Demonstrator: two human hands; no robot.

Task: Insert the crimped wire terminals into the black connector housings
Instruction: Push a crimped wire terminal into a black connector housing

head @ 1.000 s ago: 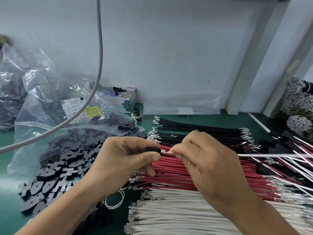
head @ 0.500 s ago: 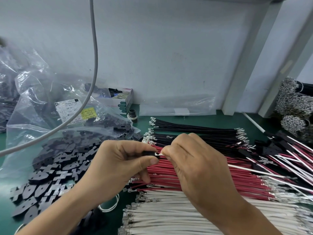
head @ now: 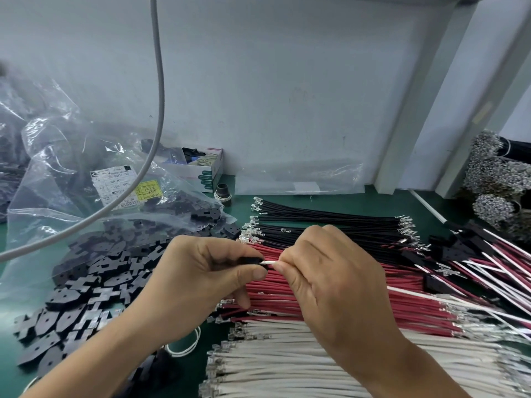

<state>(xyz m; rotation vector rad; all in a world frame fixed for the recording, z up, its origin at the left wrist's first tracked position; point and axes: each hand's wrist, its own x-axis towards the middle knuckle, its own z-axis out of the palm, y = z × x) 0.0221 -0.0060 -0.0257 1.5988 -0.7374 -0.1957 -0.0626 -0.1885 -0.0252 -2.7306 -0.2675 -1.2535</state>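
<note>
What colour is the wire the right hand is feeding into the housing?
White wire, seen in the head view.

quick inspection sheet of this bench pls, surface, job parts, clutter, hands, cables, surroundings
surface: green mat, mostly covered
job's things: black connector housing with white wire meeting it; rows of black wires, red wires, white wires; loose housings
clutter: plastic bag, small box
grippers: left hand grips housing; right hand pinches white wire
cables: grey cable hanging
surroundings: white wall
</note>
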